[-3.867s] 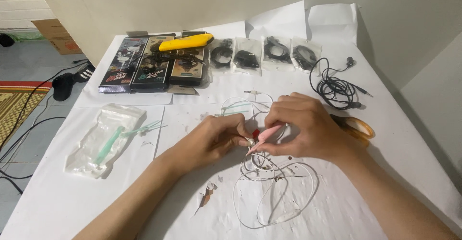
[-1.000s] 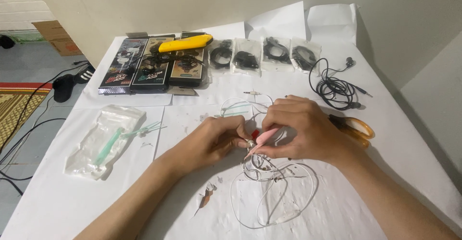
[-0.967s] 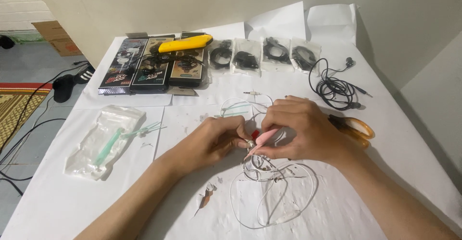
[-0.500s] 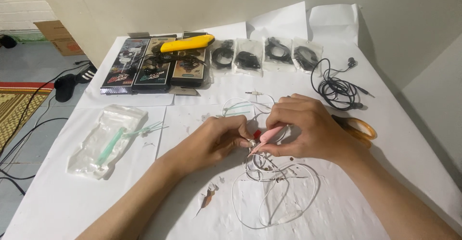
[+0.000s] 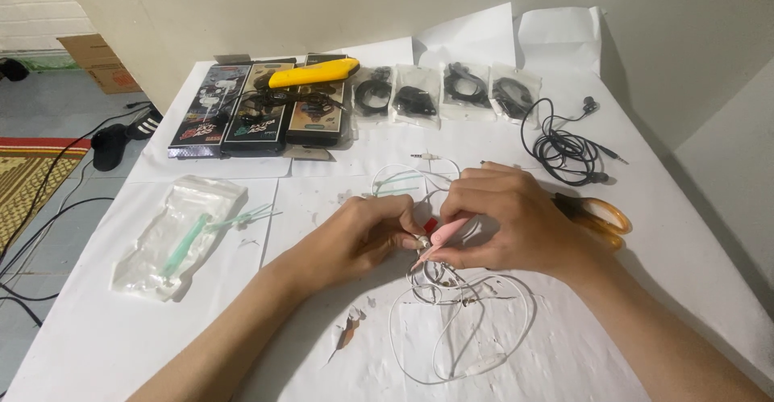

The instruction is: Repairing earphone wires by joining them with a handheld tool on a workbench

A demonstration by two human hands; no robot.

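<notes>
The white earphone cable (image 5: 451, 321) lies in loose loops on the white table (image 5: 97, 345) just below your hands, its upper end rising between your fingertips. Your right hand (image 5: 508, 224) grips a pink tool (image 5: 451, 230), tip pointed left at the cable end. Your left hand (image 5: 363, 237) pinches that end, touching the tool tip. Orange scissors (image 5: 601, 215) lie just beyond your right wrist, a black cable (image 5: 564, 148) farther back. A clear bag (image 5: 173, 233) sits well left; dark boxes (image 5: 258, 112) with a yellow cutter (image 5: 314, 71) at the rear.
</notes>
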